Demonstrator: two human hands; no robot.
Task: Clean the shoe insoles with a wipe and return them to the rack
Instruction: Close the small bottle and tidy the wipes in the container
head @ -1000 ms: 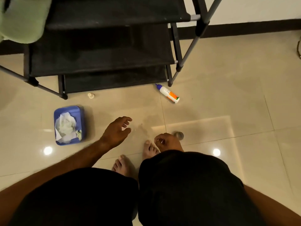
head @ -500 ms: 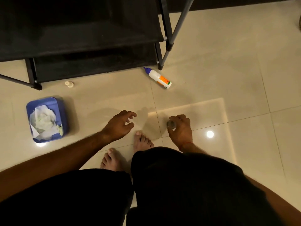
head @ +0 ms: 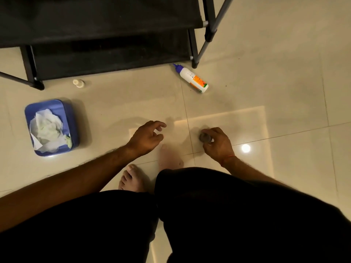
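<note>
My right hand (head: 218, 144) hovers low over the tiled floor and its fingers curl round a small grey crumpled wad (head: 204, 137), which looks like a used wipe. My left hand (head: 147, 137) hangs beside it with loosely curled fingers and holds nothing. The black shoe rack (head: 106, 29) stands at the top of the view with dark fabric shelves. No insole shows on the shelves that I can see.
A blue tub (head: 70, 118) with crumpled white and green wipes sits on the floor at the left. A white bottle with an orange label (head: 192, 78) lies by the rack's right leg. A small white cap (head: 78, 82) lies near the rack's left leg. My bare feet (head: 133, 179) are below my hands.
My right hand has turned and lifted the grey wad off the floor near my toes into its fingers. The view has tilted down, so the upper shelf and the green thing on it left the frame.
</note>
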